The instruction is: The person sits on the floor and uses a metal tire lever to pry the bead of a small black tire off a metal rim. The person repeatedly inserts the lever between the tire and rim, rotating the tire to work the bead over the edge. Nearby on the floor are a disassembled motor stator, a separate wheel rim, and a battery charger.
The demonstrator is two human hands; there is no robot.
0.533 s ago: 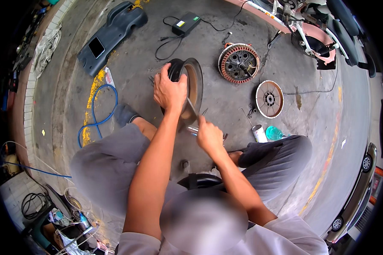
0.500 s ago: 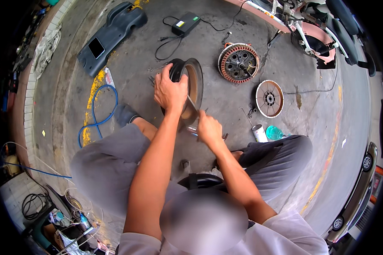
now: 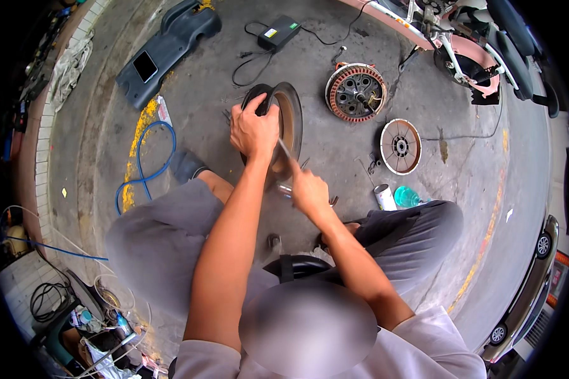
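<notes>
A small wheel rim with a black tyre [image 3: 289, 120] stands on edge on the concrete between my knees. My left hand [image 3: 254, 131] grips the black tyre at the wheel's near side and holds the wheel upright. My right hand [image 3: 309, 190] is closed on a thin metal tool [image 3: 284, 150] whose tip reaches up to the rim's inner edge, just right of my left hand. My grey trouser legs frame the spot on both sides.
A copper-wound motor stator [image 3: 355, 92] and a round hub cover [image 3: 400, 146] lie to the right. A can [image 3: 383, 196] and a teal bottle [image 3: 408, 196] sit by my right knee. A blue hose [image 3: 144, 165], a grey body panel [image 3: 164, 50], a charger [image 3: 278, 33] and a scooter [image 3: 480, 44] are around.
My right hand has moved slightly up and toward the rim with the tool. My left hand keeps its grip on the tyre.
</notes>
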